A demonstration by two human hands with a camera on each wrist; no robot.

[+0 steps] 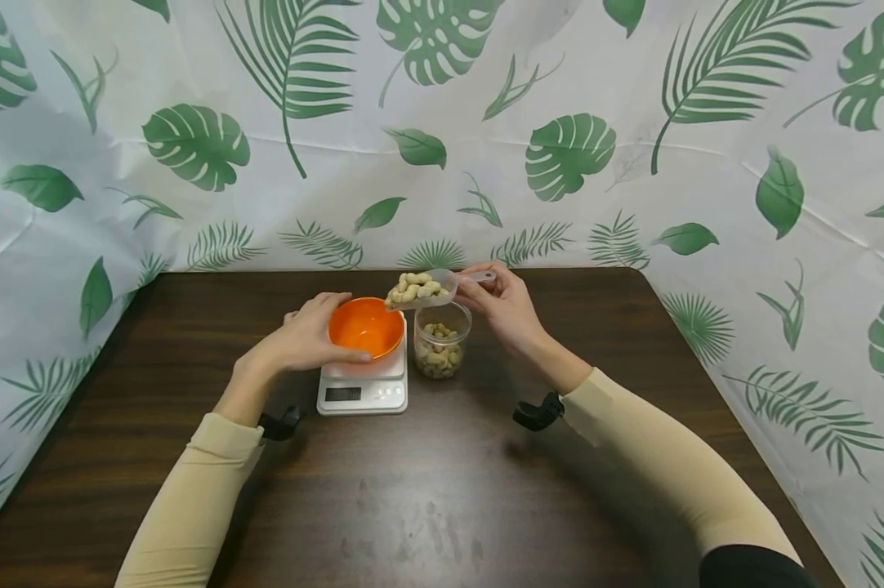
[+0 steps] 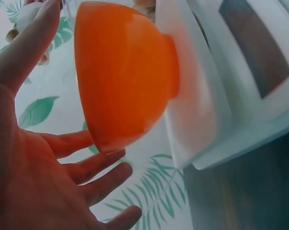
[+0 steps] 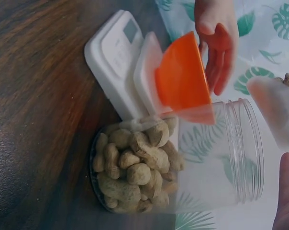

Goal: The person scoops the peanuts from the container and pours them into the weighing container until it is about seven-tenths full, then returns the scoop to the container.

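An orange bowl (image 1: 366,327) (image 2: 125,72) (image 3: 183,81) stands on a white kitchen scale (image 1: 361,392) (image 2: 240,96) (image 3: 111,57). My left hand (image 1: 317,331) (image 2: 34,182) cups the bowl's left side with spread, fairly straight fingers, thumb along the near rim. My right hand (image 1: 486,286) pinches the handle of a clear scoop (image 1: 430,290) (image 3: 278,110) heaped with peanuts (image 1: 415,287). The scoop hangs over the bowl's right rim. Just right of the scale stands an open clear jar (image 1: 442,343) (image 3: 183,163), partly filled with peanuts in shells.
Everything sits at the far middle of a dark wooden table (image 1: 442,490). A white curtain with green leaf print (image 1: 633,163) closes in the back and both sides. Black wrist mounts (image 1: 537,412) sit on both forearms.
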